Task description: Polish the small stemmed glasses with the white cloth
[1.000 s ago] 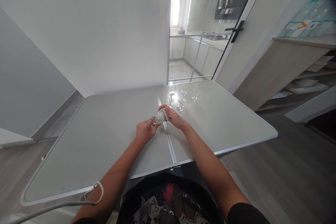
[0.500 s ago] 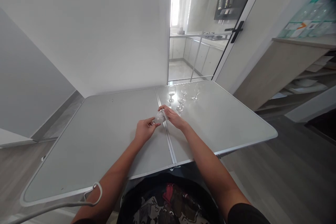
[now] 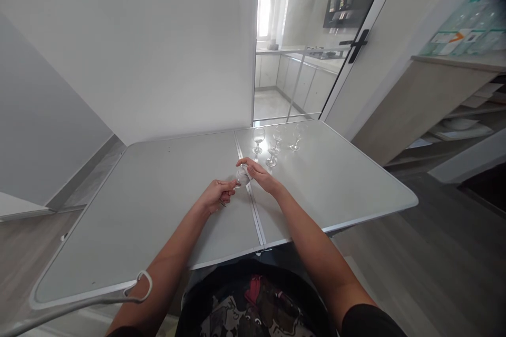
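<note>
A small clear stemmed glass [image 3: 241, 177] lies tilted on its side between my hands, above the middle seam of the grey folding table [image 3: 158, 195]. My left hand [image 3: 215, 196] pinches its stem and foot end with closed fingers. Around the bowl curl the fingers of my right hand [image 3: 259, 175], with a bit of white cloth or tissue at the rim, hard to make out. Behind my hands stand three more stemmed glasses [image 3: 272, 143] upright on the table.
The table's near edge carries a looped metal handle [image 3: 138, 287] at lower left. A white wall rises behind the table. A glass door with a black handle [image 3: 356, 45] opens to a kitchen at the back. Shelves [image 3: 462, 110] stand to the right.
My left hand has turned and slid slightly back along the stem, rotating the glass a little. My right hand stays on the bowl. The standing glasses have not moved.
</note>
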Available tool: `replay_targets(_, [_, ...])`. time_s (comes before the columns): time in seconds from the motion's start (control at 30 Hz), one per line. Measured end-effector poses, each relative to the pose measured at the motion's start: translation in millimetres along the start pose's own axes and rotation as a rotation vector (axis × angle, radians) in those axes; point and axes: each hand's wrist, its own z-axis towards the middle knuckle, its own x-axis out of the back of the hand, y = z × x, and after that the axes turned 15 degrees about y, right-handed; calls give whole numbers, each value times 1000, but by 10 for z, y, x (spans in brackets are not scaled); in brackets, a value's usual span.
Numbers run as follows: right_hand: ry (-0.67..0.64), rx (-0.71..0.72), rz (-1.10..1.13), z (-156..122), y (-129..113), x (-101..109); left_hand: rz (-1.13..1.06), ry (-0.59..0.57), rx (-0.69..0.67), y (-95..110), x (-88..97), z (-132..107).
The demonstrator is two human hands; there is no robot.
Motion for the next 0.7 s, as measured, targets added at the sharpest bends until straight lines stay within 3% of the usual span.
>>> replay_targets(0.13, [18,33,39,-9,-17,4,-113,-162,167,-24,41,33])
replay_targets(0.43, [256,89,101,6,78,-67,-172,-314,242,53,104,3])
replay_targets(0.53, [475,131,221,14,76,-32,-131,-325,173,99,145,-45])
replay_targets(0.6, [584,154,300,29,53,22,-167,-239,47,130,151,-76])
replay_targets(0.7, [528,110,348,65,57,62,-288,-66,-183,168,116,-115])
